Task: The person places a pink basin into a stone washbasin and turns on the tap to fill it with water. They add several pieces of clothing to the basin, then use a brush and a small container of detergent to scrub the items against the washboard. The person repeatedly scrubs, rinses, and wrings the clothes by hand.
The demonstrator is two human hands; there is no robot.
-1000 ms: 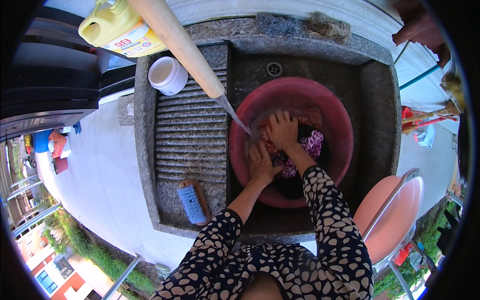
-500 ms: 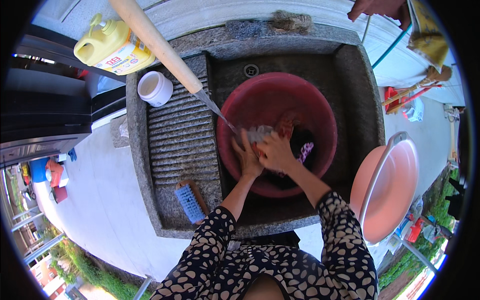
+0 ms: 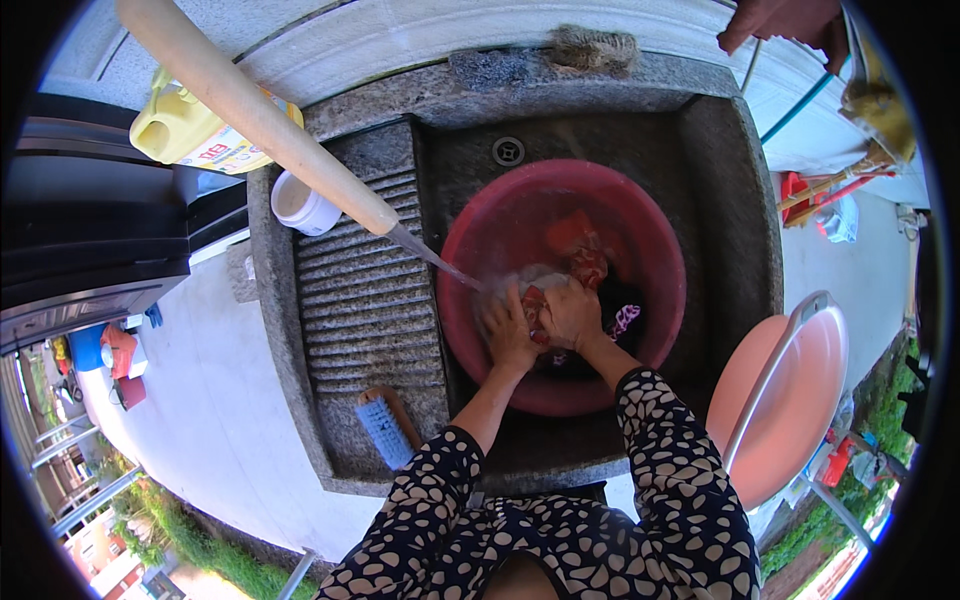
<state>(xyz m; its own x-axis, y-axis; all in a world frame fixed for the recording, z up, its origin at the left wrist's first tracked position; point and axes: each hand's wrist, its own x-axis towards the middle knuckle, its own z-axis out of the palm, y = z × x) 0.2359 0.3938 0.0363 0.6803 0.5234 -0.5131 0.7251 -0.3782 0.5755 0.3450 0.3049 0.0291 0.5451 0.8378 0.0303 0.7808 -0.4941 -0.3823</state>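
In the red basin (image 3: 458, 225), my left hand (image 3: 509, 330) and my right hand (image 3: 573, 314) are close together, both closed on a wet red patterned cloth (image 3: 536, 304). Some of the red cloth (image 3: 588, 266) trails past my right hand toward the basin's far side. A dark cloth with a pink-and-white patterned part (image 3: 624, 318) lies to the right of my hands. From a beige hose (image 3: 270, 120) a stream of water (image 3: 432, 257) runs down into the basin beside my left hand. My fingertips are partly hidden by splashing water.
The basin stands in a stone sink (image 3: 735, 200) with a ribbed washboard (image 3: 370, 290) on its left. On that side are a blue-bristled brush (image 3: 388, 430), a white tub (image 3: 303, 203) and a yellow jug (image 3: 205, 130). A pink basin (image 3: 785, 400) leans at the right.
My hands have moved slightly nearer and come together on the red cloth. More of the red cloth shows in the basin. The view has shifted a little.
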